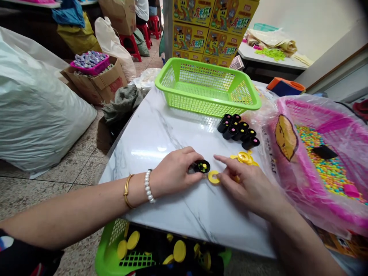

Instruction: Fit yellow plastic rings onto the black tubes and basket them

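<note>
My left hand (179,168) is closed around a small black cup (202,166), whose open mouth faces me with a few yellow and green bits inside. Just right of the cup a flat yellow ring (213,177) lies on the table, and the thumb of my right hand (247,182) reaches its edge. The index finger of that hand points out, apart from the thumb. Beyond my right fingers is a small pile of yellow rings (244,156). Several black cups (236,130) with pink or yellow bits in them stand grouped farther back.
A green basket (208,109) stands at the table's (155,134) far side. On the right, a plastic-lined pink basket (316,191) holds colourful beads (327,168). Below the near edge, another green basket (105,245) holds black cups with yellow tops. White sacks (37,103) stand left.
</note>
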A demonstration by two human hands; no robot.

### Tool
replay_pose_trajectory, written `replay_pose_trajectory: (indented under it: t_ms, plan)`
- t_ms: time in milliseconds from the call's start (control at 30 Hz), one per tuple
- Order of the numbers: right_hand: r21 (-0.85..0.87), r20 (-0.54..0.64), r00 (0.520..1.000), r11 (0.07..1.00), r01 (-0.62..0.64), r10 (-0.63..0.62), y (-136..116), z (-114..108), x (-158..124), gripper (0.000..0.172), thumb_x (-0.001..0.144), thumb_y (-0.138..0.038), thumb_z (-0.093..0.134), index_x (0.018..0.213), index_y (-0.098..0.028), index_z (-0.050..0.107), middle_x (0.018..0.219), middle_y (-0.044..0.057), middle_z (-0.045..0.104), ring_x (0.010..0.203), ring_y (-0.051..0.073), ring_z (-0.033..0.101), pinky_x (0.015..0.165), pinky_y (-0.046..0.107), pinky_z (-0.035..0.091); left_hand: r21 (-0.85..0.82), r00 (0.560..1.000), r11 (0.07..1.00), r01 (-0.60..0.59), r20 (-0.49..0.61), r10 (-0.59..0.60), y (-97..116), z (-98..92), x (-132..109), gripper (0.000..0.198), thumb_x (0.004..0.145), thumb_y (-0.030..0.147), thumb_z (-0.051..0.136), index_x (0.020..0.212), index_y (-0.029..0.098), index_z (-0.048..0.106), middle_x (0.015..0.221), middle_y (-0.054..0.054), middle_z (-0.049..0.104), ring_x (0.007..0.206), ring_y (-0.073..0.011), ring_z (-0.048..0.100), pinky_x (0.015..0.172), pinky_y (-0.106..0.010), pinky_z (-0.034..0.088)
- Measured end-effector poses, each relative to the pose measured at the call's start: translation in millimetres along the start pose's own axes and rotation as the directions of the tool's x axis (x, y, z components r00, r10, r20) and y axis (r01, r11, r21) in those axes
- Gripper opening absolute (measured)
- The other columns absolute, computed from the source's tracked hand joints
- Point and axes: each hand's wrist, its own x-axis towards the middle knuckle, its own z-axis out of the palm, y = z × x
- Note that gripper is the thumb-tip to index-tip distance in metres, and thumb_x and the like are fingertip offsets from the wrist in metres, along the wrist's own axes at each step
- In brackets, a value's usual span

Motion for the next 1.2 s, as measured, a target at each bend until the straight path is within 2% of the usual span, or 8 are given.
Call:
replay_pose_trajectory:
  t_ms: [67,167,300,433,567,667,1067,1200]
  plan:
    - [-0.031,-0.047,0.999,0.999,-0.022,0.021,3,2,-1,0.037,0.09,-0.029,0.05,0.122,-0.017,0.064,0.077,0.005,0.071,0.074,0.022,0.065,0.07,0.036,0.048,0.003,1.0,1.0,0.0,0.008,0.0,-2,-1.2,0,0.026,0.081,0.025,0.065,0.105,0.015,0.066,0.096,-0.007,0.065,0.079,-0.016,0.06,0.072,-0.029,0.051]
    - [-0.152,-0.136,0.988,0.987,0.056,-0.077,12,3,-1,0.029,0.091,-0.033,0.054,0.108,-0.017,0.071,0.094,0.011,0.069,0.092,0.028,0.062,0.083,0.043,0.047,0.001,1.0,1.0,-0.001,0.023,0.001,-4,-1.6,2,0.027,0.08,0.024,0.065,0.105,0.014,0.067,0.097,-0.008,0.064,0.082,-0.0172,0.06,0.073,-0.029,0.051]
    - [-0.141,-0.055,0.979,0.972,0.186,-0.196,18,1,-1,0.033,0.089,-0.034,0.06,0.118,-0.018,0.066,0.107,0.011,0.065,0.097,0.026,0.06,0.086,0.042,0.047,-0.022,1.0,1.0,0.005,0.023,-0.004,-7,-1.4,3,0.028,0.079,0.026,0.068,0.105,0.014,0.068,0.096,-0.008,0.065,0.084,-0.0182,0.061,0.074,-0.029,0.051]
    - [-0.117,-0.052,0.98,0.976,0.185,-0.192,14,0,0,0.019,0.088,-0.03,0.061,0.102,-0.018,0.066,0.099,0.01,0.066,0.091,0.025,0.061,0.081,0.04,0.048,-0.054,1.0,0.998,-0.012,0.011,0.012,-8,0.0,1,0.028,0.079,0.029,0.07,0.104,0.015,0.07,0.096,-0.008,0.066,0.083,-0.0177,0.061,0.073,-0.028,0.051]
    - [0.068,-0.133,0.985,0.991,0.115,-0.106,6,-4,-5,0.026,0.088,-0.029,0.062,0.114,-0.023,0.06,0.102,0.006,0.068,0.091,0.022,0.064,0.079,0.035,0.049,-0.047,0.998,0.998,-0.041,0.055,0.043,-7,2.5,-1,0.029,0.08,0.029,0.07,0.107,0.017,0.07,0.096,-0.007,0.066,0.083,-0.018,0.062,0.074,-0.029,0.051]
    - [0.146,-0.109,0.984,0.977,0.156,-0.141,-2,-7,-9,0.03,0.089,-0.027,0.061,0.119,-0.029,0.058,0.105,0.003,0.068,0.095,0.02,0.064,0.081,0.034,0.048,-0.029,0.996,0.998,-0.05,0.076,0.052,-5,3.0,-2,0.03,0.082,0.03,0.07,0.108,0.017,0.071,0.091,-0.007,0.066,0.083,-0.0185,0.062,0.074,-0.029,0.051]
    - [0.088,-0.111,0.967,0.967,0.239,-0.229,-14,1,-4,0.021,0.088,-0.028,0.062,0.108,-0.023,0.063,0.09,0.005,0.068,0.081,0.02,0.064,0.067,0.032,0.048,-0.054,0.995,0.997,-0.064,0.071,0.068,-5,5.3,-1,0.029,0.084,0.033,0.068,0.111,0.023,0.071,0.081,-0.003,0.064,0.075,-0.0159,0.06,0.068,-0.026,0.046]
    - [0.091,-0.123,0.967,0.968,0.236,-0.224,-15,1,-5,0.021,0.088,-0.027,0.063,0.109,-0.024,0.063,0.089,0.004,0.068,0.081,0.019,0.064,0.067,0.031,0.048,-0.121,0.992,0.992,-0.035,0.118,0.05,0,-4.4,0,0.025,0.079,0.021,0.066,0.102,0.019,0.074,0.071,-0.001,0.062,0.067,-0.0134,0.057,0.063,-0.024,0.044]
